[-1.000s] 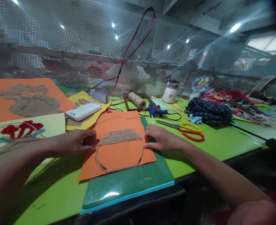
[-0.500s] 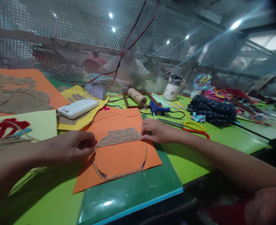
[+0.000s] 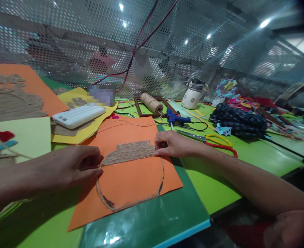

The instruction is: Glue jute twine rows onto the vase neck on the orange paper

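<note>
Perforated metal mesh (image 3: 64,44) is closing off the back of a green table (image 3: 244,162), with red and black cables (image 3: 141,38) hanging before it. An orange paper sheet (image 3: 131,179) is lying partly on a dark green cutting mat (image 3: 154,220) at the near edge, bearing a glued patch of brown jute twine (image 3: 128,152) and a twine outline curving below it. The left hand (image 3: 71,168) is pinching a twine strand at the patch's left end, fingers closed on it. The right hand (image 3: 175,144) is pressing fingertips flat against the patch's right end, grasping nothing.

Around the work, a white rectangular power bank (image 3: 76,116) is resting on a yellow paper sheet (image 3: 90,131). A spool of jute twine (image 3: 151,102) is sitting inside a brown wooden frame (image 3: 138,112). A blue glue gun (image 3: 176,117) and yellow-and-red-handled scissors (image 3: 213,142) are lying just behind the right hand. A white jar (image 3: 193,99), a dark checked cloth (image 3: 239,122) and coloured paper scraps (image 3: 234,100) are crowding the far right. Nothing is standing between the hands and the sheet.
</note>
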`<state>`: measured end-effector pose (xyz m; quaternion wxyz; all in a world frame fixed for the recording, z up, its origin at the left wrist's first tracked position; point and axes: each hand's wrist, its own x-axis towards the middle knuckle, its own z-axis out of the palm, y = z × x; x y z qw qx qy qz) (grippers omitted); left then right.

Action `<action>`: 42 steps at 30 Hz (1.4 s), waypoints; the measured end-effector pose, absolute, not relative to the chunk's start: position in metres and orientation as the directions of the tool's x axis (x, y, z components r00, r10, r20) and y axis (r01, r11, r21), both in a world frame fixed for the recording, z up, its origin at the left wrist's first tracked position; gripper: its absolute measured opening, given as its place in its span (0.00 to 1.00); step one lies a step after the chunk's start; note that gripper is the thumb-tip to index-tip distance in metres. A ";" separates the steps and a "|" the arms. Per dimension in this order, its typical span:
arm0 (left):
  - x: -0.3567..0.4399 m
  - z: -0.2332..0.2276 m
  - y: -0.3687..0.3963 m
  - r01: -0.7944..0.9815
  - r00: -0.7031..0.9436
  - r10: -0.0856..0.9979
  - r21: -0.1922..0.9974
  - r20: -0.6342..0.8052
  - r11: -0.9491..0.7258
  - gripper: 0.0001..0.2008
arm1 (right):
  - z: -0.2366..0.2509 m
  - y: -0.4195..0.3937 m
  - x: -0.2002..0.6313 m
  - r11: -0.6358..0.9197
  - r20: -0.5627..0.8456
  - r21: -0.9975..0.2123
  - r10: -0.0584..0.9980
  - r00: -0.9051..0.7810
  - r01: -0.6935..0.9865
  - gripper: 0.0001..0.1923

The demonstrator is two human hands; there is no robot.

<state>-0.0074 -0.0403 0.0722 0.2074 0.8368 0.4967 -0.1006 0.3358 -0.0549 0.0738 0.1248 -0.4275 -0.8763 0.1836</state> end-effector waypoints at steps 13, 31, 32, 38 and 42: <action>-0.006 0.074 -0.041 0.881 0.471 0.799 0.234 -0.372 -0.411 0.24 | 0.070 -0.061 0.322 0.529 0.135 -0.403 0.841 -0.523 0.747 0.17; 0.006 0.082 -0.045 0.907 0.421 0.812 0.210 -0.404 -0.366 0.28 | 0.073 -0.058 0.320 0.454 0.054 -0.495 0.867 -0.495 0.741 0.13; 0.006 0.082 -0.045 0.906 0.422 0.812 0.205 -0.404 -0.369 0.28 | 0.074 -0.058 0.319 0.453 0.058 -0.496 0.868 -0.493 0.741 0.13; 0.005 0.081 -0.045 0.907 0.421 0.814 0.183 -0.400 -0.379 0.27 | 0.076 -0.059 0.321 0.406 0.031 -0.529 0.887 -0.462 0.745 0.10; 0.007 0.083 -0.046 0.914 0.405 0.822 0.178 -0.401 -0.363 0.28 | 0.076 -0.059 0.322 0.400 0.038 -0.541 0.891 -0.453 0.740 0.08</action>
